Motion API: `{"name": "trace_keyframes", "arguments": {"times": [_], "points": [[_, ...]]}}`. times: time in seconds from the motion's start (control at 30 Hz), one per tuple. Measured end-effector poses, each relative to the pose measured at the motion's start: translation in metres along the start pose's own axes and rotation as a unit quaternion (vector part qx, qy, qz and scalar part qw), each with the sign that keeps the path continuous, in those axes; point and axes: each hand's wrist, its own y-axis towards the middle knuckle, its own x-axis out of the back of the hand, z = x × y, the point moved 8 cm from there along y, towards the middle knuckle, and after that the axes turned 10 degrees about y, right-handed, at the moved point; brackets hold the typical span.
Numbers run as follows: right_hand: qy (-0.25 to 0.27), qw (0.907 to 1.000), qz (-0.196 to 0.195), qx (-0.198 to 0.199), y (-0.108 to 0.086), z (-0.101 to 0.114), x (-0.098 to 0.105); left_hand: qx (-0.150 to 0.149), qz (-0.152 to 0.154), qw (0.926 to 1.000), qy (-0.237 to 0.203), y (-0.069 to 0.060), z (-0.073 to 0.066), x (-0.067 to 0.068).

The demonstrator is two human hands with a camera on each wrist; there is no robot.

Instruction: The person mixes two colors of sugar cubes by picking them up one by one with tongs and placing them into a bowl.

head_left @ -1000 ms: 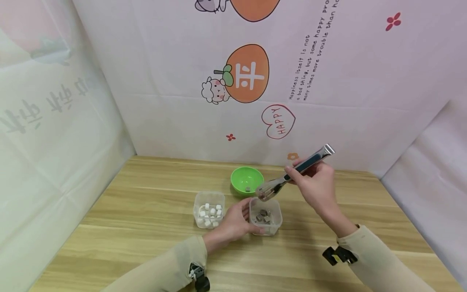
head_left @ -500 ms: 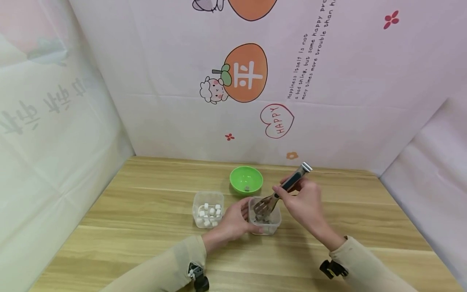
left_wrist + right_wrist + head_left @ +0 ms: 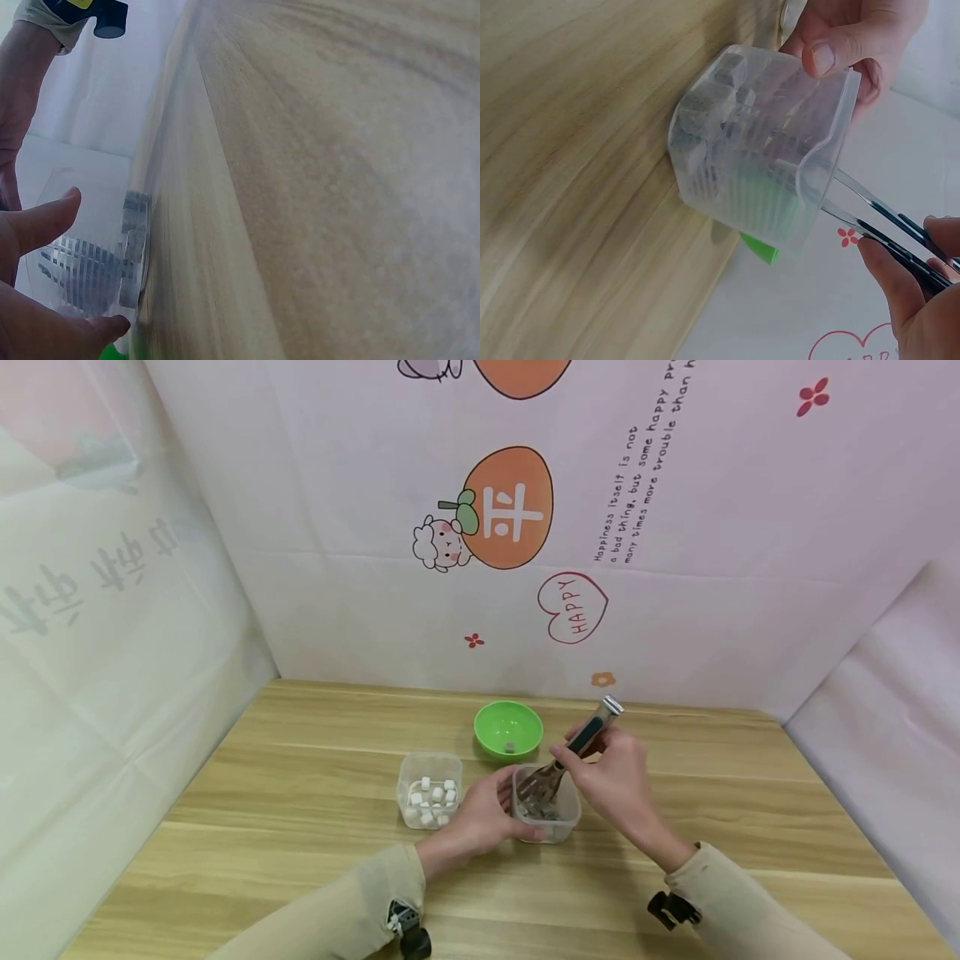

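Tongs [image 3: 590,736]: my right grip [image 3: 618,777] pinches them mid-length; probably light, stiff.
Clear box [image 3: 559,832]: my left grip [image 3: 482,814] holds its left side; likely light, slippery, best held low.

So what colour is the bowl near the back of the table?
The bowl is bright green; it shows best in the head view.

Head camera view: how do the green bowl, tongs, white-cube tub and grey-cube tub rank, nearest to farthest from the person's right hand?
1. Tongs: held in the right hand.
2. Grey-cube tub: just left of that hand.
3. Green bowl: farther left, toward the back.
4. White-cube tub: farthest left.
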Motion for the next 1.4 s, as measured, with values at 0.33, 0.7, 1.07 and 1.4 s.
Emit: {"name": "trace_keyframes", "arguments": {"times": [0.33, 0.7, 1.07, 1.4], "points": [[-0.015, 0.9997, 0.009, -0.015, 0.003, 0.001, -0.005, 0.001, 0.002, 1.0000, -0.009, 0.001, 0.000, 0.000], [0.014, 0.9999, -0.005, -0.008, -0.002, 0.003, -0.003, -0.004, 0.002, 1.0000, 0.002, 0.000, -0.001, 0.000], [0.005, 1.0000, 0.000, -0.005, -0.003, -0.003, -0.004, -0.015, 0.003, 0.9998, -0.009, -0.001, -0.004, 0.000], [0.005, 0.9994, -0.033, 0.004, 0.003, -0.002, 0.011, -0.013, 0.003, 0.9999, -0.011, -0.001, -0.003, 0.000]]}}
